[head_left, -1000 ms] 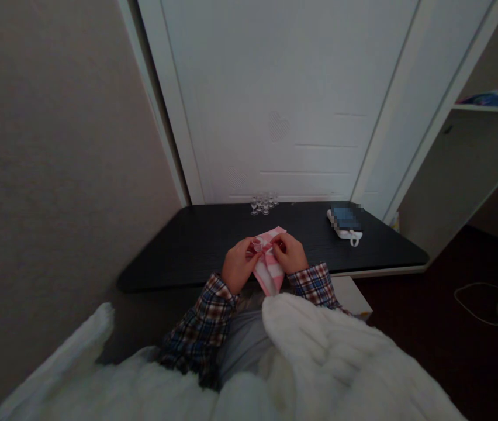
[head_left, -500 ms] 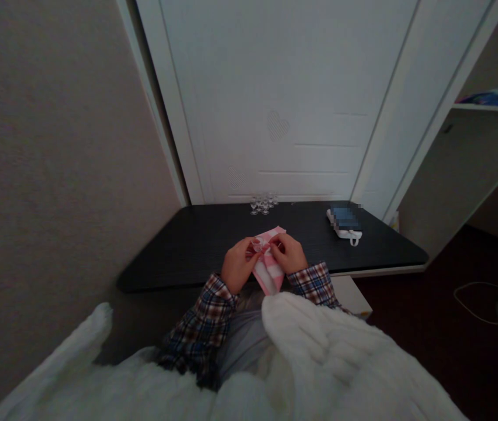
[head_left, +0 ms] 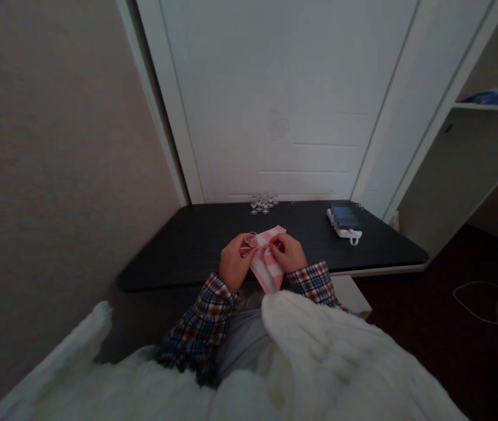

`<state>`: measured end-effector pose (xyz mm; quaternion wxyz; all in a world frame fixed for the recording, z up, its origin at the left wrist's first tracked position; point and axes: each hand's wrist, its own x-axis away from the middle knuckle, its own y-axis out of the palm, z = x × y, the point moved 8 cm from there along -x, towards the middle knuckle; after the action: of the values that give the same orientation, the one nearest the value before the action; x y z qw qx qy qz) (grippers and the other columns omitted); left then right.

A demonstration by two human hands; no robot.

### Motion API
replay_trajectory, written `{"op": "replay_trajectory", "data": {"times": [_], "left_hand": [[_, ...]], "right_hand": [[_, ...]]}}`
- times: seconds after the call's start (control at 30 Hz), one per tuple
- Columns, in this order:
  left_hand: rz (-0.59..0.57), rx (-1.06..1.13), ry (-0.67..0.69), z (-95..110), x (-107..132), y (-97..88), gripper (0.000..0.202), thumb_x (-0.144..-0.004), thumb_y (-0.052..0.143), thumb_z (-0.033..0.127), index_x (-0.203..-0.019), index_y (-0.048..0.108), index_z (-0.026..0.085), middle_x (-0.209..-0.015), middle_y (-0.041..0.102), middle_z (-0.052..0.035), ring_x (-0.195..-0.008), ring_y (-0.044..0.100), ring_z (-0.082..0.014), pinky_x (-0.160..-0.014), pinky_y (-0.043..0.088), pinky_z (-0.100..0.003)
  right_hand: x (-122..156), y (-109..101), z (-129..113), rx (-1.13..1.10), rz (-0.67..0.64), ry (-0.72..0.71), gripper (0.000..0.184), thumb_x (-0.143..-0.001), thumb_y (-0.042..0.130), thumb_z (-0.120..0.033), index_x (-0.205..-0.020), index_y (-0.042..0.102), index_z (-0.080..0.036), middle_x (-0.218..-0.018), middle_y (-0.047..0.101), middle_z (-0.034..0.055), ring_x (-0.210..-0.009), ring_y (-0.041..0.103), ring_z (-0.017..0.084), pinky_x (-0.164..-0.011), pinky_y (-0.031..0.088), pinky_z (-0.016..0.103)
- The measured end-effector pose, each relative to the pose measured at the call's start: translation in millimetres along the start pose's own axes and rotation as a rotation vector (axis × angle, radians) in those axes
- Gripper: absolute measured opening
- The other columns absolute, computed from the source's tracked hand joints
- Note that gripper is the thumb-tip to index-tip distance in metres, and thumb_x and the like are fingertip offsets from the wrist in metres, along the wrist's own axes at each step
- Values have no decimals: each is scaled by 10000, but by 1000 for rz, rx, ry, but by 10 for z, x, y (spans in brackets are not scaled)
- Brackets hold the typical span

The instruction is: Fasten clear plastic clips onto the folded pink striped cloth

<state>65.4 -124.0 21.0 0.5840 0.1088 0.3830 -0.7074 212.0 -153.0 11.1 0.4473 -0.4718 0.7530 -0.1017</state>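
Note:
Pink-and-white striped cloth (head_left: 269, 272) is held up between my two hands over the near edge of the black table. My left hand (head_left: 234, 262) is closed, thumb and fingers pinching a small clear piece (head_left: 252, 240) that looks like a suction cup, close against the cloth. A thin pale loop or rim shows by those fingertips. My right hand (head_left: 290, 253) pinches the cloth from the other side, at its gathered middle. Exactly what lies between the fingertips is too small to make out.
Several small clear suction cups (head_left: 263, 203) stand clustered at the back of the black table (head_left: 196, 245). On the right lies a white device (head_left: 344, 222) with a strap and a blurred screen. A white panelled door (head_left: 310, 88) rises behind the table. A white cable (head_left: 472, 316) lies on the dark floor.
My left hand has shifted slightly left with the clear piece, drawing a little away from my right hand. The right hand stays in place on the cloth.

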Motion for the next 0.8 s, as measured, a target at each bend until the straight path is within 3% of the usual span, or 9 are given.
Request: {"op": "replay_trajectory", "data": {"times": [0.2, 0.37, 0.5, 0.67, 0.8], "left_hand": [[22, 17, -16, -48, -7, -9, 243, -752, 574, 227, -992, 566, 189, -959, 623, -42, -836, 616, -154, -709, 559, -290], [-115, 23, 4, -43, -4, 108, 205, -739, 587, 229, -938, 577, 179, -963, 628, -43, -763, 628, -145, -697, 560, -289], [-84, 11, 17, -23, -3, 81, 188, -747, 572, 224, -930, 573, 182, -978, 622, -40, -781, 624, -144, -710, 556, -289], [-126, -13, 3, -25, 2, 116, 187, -745, 575, 223, -927, 572, 181, -960, 625, -39, -751, 625, -140, -701, 555, -287], [-76, 0, 11, -10, -7, 75, 170, -746, 570, 216, -912, 571, 180, -954, 617, -37, -796, 618, -143, -705, 551, -270]], "right_hand": [[-2, 2, 5, 4, -1, 5, 81, -755, 514, -185, -765, 595, -185, -741, 599, 6, -607, 533, 109, -616, 420, 233], [-2, 10, 8, 9, -5, 5, 76, -753, 520, -188, -760, 595, -179, -739, 600, 11, -617, 532, 112, -620, 418, 232], [-2, 13, 6, 13, -12, 5, 80, -755, 518, -186, -771, 596, -177, -724, 600, 7, -611, 527, 111, -619, 413, 231], [-1, 13, 7, 15, -17, 11, 78, -761, 515, -194, -763, 590, -174, -743, 602, 13, -638, 535, 114, -631, 413, 230], [-1, 23, 17, 13, -26, 15, 80, -764, 516, -196, -776, 593, -178, -747, 605, 9, -626, 535, 110, -626, 415, 226]]}}
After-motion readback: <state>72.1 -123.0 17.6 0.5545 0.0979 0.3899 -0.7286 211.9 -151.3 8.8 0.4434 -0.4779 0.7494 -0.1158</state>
